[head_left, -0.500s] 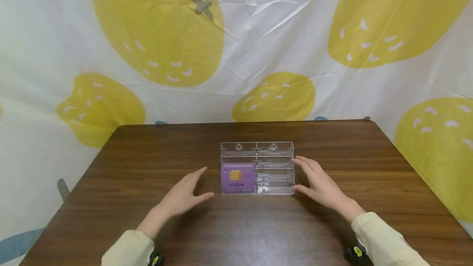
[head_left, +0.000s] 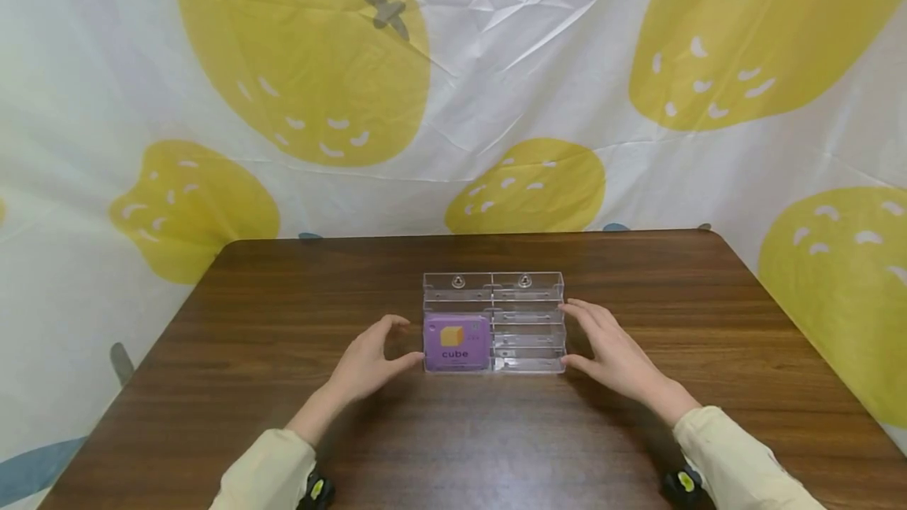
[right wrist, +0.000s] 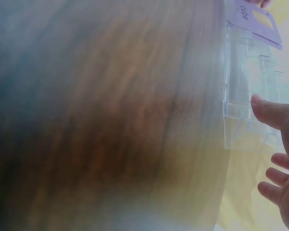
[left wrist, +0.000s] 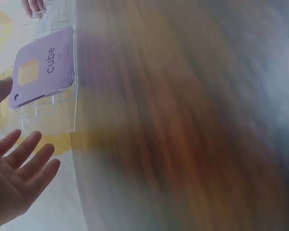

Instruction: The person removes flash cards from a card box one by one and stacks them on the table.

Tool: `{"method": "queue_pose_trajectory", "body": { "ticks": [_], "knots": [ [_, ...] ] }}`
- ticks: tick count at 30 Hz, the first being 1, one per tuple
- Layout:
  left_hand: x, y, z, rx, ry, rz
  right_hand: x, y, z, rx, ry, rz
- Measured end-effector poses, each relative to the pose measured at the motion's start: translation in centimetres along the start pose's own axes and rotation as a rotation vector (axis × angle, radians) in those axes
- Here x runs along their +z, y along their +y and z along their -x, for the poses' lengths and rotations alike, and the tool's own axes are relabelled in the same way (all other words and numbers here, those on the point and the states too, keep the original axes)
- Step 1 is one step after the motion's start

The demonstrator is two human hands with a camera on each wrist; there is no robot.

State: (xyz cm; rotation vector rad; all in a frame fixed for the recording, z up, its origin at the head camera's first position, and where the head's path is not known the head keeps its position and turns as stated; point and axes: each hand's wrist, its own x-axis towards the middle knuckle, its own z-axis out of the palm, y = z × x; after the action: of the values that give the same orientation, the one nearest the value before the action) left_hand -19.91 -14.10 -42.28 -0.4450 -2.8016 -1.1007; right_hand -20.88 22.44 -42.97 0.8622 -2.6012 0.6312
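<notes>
A clear plastic tiered card holder (head_left: 528,341) with two columns of pockets stands on the table. A purple card (head_left: 456,342) printed with "cube" and a yellow cube sits in its front left pocket. At the holder's left side is my left hand (head_left: 367,360), its thumb tip right at the edge and its fingers loosely spread. My right hand (head_left: 615,352) has its thumb and fingertips against the holder's right side, fingers relaxed. The right wrist view shows that thumb beside the clear wall (right wrist: 236,110). Spread fingers (left wrist: 31,159) of the left hand appear beyond the holder in the left wrist view.
The brown wooden table (head_left: 453,447) reaches back to a white curtain (head_left: 496,85) with large yellow lemon prints. Two round knobs (head_left: 524,281) show at the holder's back row. A dark wrist camera (head_left: 683,484) sits at the right cuff.
My left hand has moved right and slightly up, bringing its thumb to the holder's left edge. The right hand and the holder have stayed in place.
</notes>
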Motion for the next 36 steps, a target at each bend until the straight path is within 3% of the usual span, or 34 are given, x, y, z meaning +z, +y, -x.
{"method": "queue_pose_trajectory", "body": {
  "ticks": [6, 10, 13, 22, 36],
  "knots": [
    [0.9, 0.3, -0.8, 0.010, 0.118, 0.102, -0.1, -0.1, 0.0, 0.017, -0.012, -0.001],
    [1.3, 0.8, -1.2, 0.040, 0.157, 0.151, -0.1, -0.1, -0.1, 0.021, -0.015, 0.000],
    [1.6, 1.0, -1.4, 0.059, 0.171, 0.145, -0.2, 0.0, -0.1, 0.020, -0.014, 0.000],
    [2.4, 1.5, -2.2, 0.021, 0.252, 0.148, -0.1, 0.0, -0.1, 0.019, -0.017, -0.009],
    [3.0, 1.9, -2.9, -0.012, 0.225, 0.111, -0.2, 0.0, -0.2, 0.026, -0.018, -0.010]
  ]
}}
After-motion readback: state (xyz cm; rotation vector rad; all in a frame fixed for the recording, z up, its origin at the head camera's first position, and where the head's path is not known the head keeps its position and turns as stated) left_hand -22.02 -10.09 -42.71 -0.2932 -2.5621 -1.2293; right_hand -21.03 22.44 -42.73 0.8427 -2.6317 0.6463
